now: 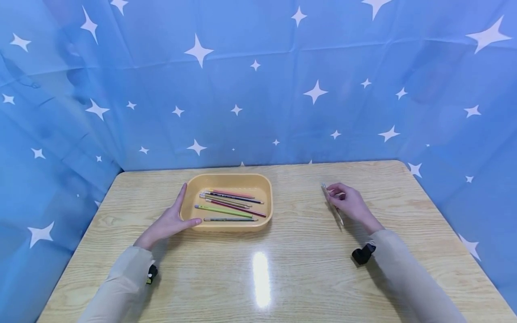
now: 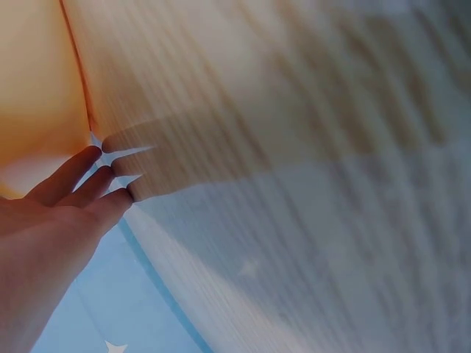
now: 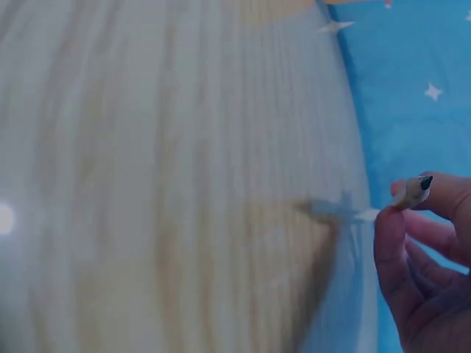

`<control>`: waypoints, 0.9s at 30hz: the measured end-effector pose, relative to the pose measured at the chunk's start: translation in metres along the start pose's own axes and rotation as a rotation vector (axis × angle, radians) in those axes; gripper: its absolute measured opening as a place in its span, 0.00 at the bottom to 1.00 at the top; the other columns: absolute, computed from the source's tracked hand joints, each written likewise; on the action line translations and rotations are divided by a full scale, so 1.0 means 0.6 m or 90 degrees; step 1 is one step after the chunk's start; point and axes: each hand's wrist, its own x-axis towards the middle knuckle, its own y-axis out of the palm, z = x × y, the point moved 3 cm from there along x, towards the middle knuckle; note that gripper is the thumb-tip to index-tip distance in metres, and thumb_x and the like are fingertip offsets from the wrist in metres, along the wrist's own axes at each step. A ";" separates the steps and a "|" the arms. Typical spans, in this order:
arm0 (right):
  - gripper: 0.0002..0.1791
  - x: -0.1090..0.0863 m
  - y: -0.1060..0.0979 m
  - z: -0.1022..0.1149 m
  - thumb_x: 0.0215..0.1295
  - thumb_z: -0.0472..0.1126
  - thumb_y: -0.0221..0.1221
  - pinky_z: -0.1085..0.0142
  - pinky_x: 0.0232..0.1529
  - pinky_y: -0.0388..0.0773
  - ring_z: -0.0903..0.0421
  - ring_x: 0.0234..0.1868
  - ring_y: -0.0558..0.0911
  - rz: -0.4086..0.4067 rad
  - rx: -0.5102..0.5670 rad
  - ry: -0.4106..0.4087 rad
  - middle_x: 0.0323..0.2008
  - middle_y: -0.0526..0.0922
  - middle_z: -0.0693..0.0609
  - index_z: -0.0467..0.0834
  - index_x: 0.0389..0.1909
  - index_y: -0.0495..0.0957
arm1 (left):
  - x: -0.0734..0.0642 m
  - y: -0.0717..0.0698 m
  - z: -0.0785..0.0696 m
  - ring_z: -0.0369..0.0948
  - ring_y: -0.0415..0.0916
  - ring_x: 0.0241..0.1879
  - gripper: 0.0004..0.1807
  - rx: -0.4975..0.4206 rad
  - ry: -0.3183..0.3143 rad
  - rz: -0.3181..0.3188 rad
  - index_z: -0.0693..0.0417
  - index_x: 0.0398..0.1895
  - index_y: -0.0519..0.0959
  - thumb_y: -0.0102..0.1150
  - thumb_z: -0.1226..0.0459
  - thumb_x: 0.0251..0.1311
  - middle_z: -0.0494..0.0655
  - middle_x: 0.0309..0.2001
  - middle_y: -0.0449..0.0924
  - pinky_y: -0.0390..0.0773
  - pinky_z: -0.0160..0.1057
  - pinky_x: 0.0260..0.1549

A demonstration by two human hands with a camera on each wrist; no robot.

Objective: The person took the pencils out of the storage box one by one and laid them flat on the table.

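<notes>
A yellow-orange plastic tray (image 1: 226,228) stands left of the table's middle, with several pencils (image 1: 224,211) lying in it. My left hand (image 1: 167,224) is spread at the tray's near left corner, fingers straight along its left side and thumb by the front rim. In the left wrist view, those fingers (image 2: 81,176) meet the tray's outer wall (image 2: 44,81). Over the right part of the table, my right hand (image 1: 349,202) pinches a pencil (image 1: 333,206) between thumb and fingers. That pencil's dark sharpened tip (image 3: 426,182) points toward the right wrist camera.
Both hands work over a light wood-grain table (image 1: 299,269). Behind and beside it hangs a blue cloth (image 1: 258,89) with white stars. A bright light reflection (image 1: 261,280) shows near the table's front middle. A black wrist device (image 1: 363,254) is on the right sleeve.
</notes>
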 end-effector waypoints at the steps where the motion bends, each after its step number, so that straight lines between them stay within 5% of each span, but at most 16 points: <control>1: 0.16 -0.001 0.000 -0.003 0.65 0.32 0.59 0.68 0.30 0.77 0.44 0.38 0.81 0.001 -0.007 -0.002 0.39 0.80 0.39 0.31 0.52 0.74 | 0.000 0.000 0.000 0.65 0.45 0.70 0.64 0.001 0.000 0.000 0.48 0.76 0.25 0.69 0.54 0.56 0.66 0.74 0.37 0.49 0.65 0.63; 15: 0.15 0.007 0.005 -0.002 0.65 0.34 0.59 0.61 0.30 0.73 0.50 0.32 0.79 0.013 -0.085 0.004 0.32 0.79 0.45 0.31 0.50 0.74 | 0.000 0.000 -0.002 0.65 0.46 0.69 0.64 -0.008 -0.005 -0.002 0.45 0.76 0.25 0.69 0.54 0.56 0.66 0.74 0.40 0.49 0.65 0.63; 27: 0.15 0.014 0.008 -0.007 0.67 0.36 0.56 0.61 0.29 0.74 0.52 0.30 0.78 0.029 -0.084 0.017 0.32 0.78 0.46 0.32 0.50 0.72 | 0.000 0.001 -0.001 0.65 0.46 0.69 0.63 -0.007 0.003 -0.001 0.44 0.76 0.25 0.69 0.54 0.56 0.66 0.74 0.39 0.50 0.65 0.63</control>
